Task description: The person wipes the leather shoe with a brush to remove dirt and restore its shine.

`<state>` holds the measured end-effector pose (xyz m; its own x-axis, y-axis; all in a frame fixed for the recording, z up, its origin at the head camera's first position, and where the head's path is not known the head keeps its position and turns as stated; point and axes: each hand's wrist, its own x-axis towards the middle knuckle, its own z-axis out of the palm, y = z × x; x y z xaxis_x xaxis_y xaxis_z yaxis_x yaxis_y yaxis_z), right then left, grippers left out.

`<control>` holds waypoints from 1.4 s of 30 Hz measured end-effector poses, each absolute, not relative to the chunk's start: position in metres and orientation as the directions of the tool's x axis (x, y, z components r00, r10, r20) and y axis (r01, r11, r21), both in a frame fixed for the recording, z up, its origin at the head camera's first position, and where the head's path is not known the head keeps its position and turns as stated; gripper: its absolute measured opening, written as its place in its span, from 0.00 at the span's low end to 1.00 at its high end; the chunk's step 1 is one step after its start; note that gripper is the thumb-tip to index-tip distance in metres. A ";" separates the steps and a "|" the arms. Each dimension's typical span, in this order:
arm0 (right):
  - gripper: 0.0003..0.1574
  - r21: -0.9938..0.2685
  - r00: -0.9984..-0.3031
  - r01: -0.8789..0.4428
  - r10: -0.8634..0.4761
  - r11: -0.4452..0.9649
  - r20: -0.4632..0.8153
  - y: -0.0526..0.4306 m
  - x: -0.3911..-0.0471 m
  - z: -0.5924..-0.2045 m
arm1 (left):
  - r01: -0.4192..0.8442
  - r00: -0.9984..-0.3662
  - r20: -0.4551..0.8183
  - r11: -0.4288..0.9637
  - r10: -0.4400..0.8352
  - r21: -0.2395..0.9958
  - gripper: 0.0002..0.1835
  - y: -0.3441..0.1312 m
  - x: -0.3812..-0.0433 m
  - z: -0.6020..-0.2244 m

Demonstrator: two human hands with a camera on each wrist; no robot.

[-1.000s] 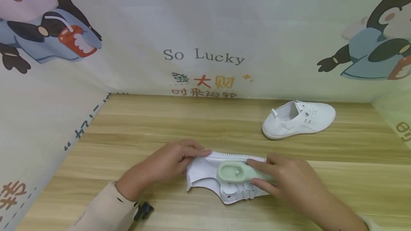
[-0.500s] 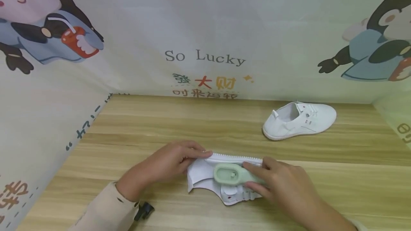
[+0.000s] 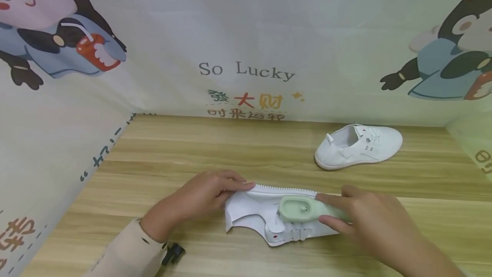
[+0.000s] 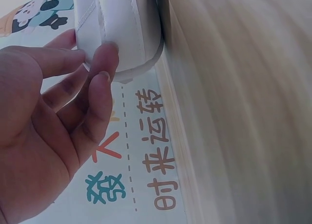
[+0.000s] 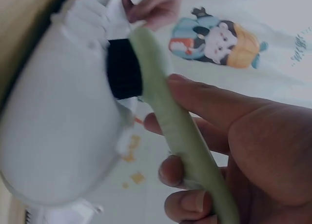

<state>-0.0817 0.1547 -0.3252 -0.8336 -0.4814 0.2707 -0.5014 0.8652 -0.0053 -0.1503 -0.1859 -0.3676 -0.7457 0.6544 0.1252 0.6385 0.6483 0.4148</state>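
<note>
A white lace-up shoe (image 3: 246,204) lies on its side on the wooden table, its sole edge facing away. At its heel end, my left hand (image 3: 209,193) pinches the shoe between thumb and fingers; the left wrist view shows the fingertips at the heel (image 4: 126,33). My right hand (image 3: 369,221) grips the pale green handle of a shoe brush (image 3: 297,208). In the right wrist view, the brush's black bristles (image 5: 124,69) press against the shoe's upper near the laces. Part of the toe is hidden behind my right hand in the head view.
A second white shoe (image 3: 359,146) stands upright at the back right of the table. Behind the table hangs a printed backdrop (image 3: 246,25) with cartoon figures and lettering. A small black object (image 3: 174,253) sits beside the left sleeve (image 3: 132,249).
My right hand moved the brush slightly left towards the heel, then back right towards the toe. My left hand keeps its hold on the shoe. The head view tilts slightly.
</note>
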 end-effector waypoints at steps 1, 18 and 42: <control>0.23 -0.003 -0.836 -0.498 -0.479 0.867 0.269 0.157 -0.082 -0.324 | 0.638 -0.746 0.127 0.648 0.653 0.415 0.23 -0.186 -0.150 -0.368; 0.26 0.012 -0.649 -0.641 -0.549 0.768 0.527 0.127 -0.092 -0.358 | 0.635 -0.746 0.131 0.638 0.653 0.436 0.24 -0.185 -0.152 -0.370; 0.25 -0.017 -0.829 -0.490 -0.460 0.872 0.318 0.142 -0.084 -0.335 | 0.619 -0.752 0.117 0.634 0.648 0.463 0.24 -0.185 -0.150 -0.370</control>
